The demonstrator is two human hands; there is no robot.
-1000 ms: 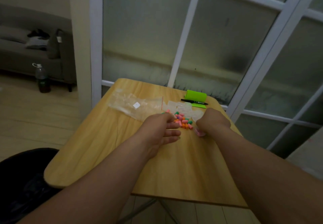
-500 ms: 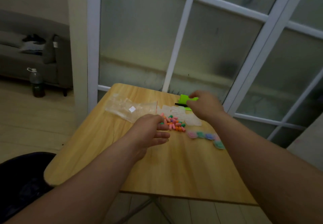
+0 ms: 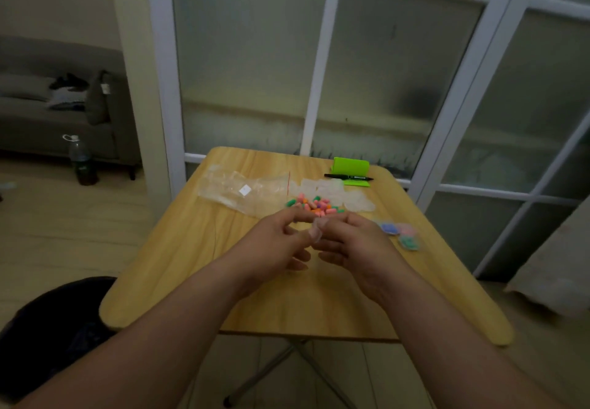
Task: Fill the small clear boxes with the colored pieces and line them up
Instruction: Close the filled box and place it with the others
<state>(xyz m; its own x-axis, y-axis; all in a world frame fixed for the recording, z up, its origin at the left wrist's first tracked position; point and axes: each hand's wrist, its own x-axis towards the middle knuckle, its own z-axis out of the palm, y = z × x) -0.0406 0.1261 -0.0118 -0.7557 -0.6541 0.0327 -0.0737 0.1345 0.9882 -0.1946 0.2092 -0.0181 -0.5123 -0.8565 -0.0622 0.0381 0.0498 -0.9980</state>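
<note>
Head view: the left hand (image 3: pixel 277 246) and the right hand (image 3: pixel 354 242) meet above the surface (image 3: pixel 191 265). Both grips are clamped on one small clear box (image 3: pixel 317 229), pinched at the fingertips. Just behind the hands lies a heap of pieces (image 3: pixel 314 206), pink, orange and green. Behind the heap lie empty boxes (image 3: pixel 332 190). Three full boxes (image 3: pixel 400 233) sit close together on the right. A clear bag (image 3: pixel 242 188) lies to the left. A black pen (image 3: pixel 348 178) rests on a green thing (image 3: pixel 351 166) at the far edge.
</note>
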